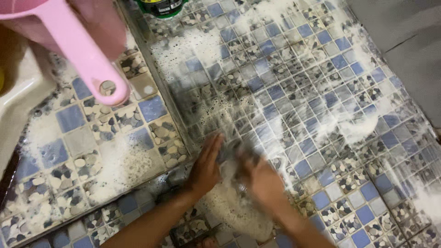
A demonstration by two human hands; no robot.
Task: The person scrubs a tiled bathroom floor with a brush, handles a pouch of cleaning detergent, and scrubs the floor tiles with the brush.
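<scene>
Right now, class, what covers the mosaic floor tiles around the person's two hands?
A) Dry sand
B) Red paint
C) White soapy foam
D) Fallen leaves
C: white soapy foam lies over the wet blue and pebble-patterned floor tiles where the left hand and the blurred right hand press down; a pink scoop handle shows at upper left.

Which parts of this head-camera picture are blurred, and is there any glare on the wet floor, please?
In the head view, the right hand is smeared by motion blur; the left hand is sharper. The pink scoop handle, close to the lens, looks soft. The foamy tiled floor shows pale streaky sheen, not harsh glare.
</scene>
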